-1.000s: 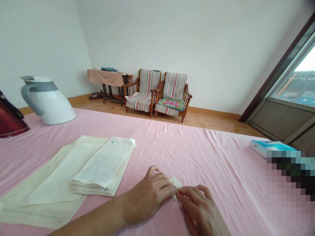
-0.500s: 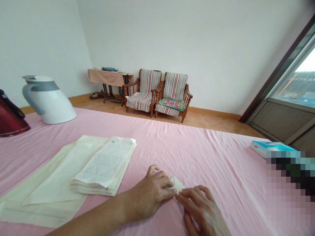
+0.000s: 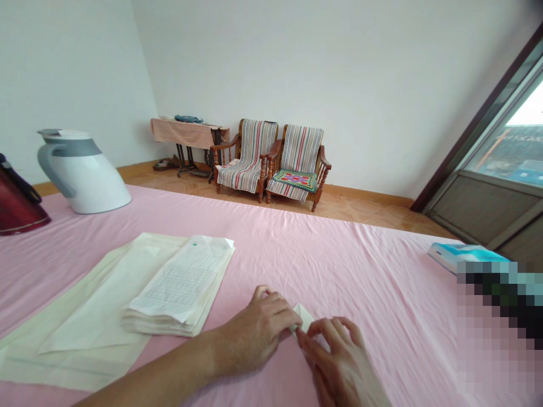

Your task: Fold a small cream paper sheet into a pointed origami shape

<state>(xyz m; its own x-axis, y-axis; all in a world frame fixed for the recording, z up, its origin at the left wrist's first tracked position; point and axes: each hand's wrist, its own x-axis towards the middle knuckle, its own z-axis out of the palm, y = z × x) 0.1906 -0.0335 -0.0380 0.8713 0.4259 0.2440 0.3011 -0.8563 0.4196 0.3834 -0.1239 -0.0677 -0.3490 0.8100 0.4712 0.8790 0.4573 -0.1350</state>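
Note:
Between my hands, on the pink cloth, lies a small piece of folded pale paper [image 3: 304, 317] with a pointed top corner. My left hand [image 3: 267, 325] grips it from the left, its fingers curled over the edge. From the right, my right hand [image 3: 335, 350] has its fingertips pressed on the same paper, close to the left fingertips. Much of the paper is hidden under the fingers. To the left of my hands is a stack of grid-printed paper sheets [image 3: 182, 282], resting partly on larger pale sheets [image 3: 76, 362].
A white-and-grey jug [image 3: 93, 178] and a dark red flask [image 3: 19, 203] stand at the left of the pink-covered table [image 3: 297, 243]. A blue-and-white packet [image 3: 466, 254] lies at the right beside a blurred-out patch. Two wooden armchairs [image 3: 271, 161] stand beyond.
My right hand has shifted slightly left and up, its fingertips now closer to the left hand's. The folded paper shows a little less at its lower part. The left hand stays nearly in place.

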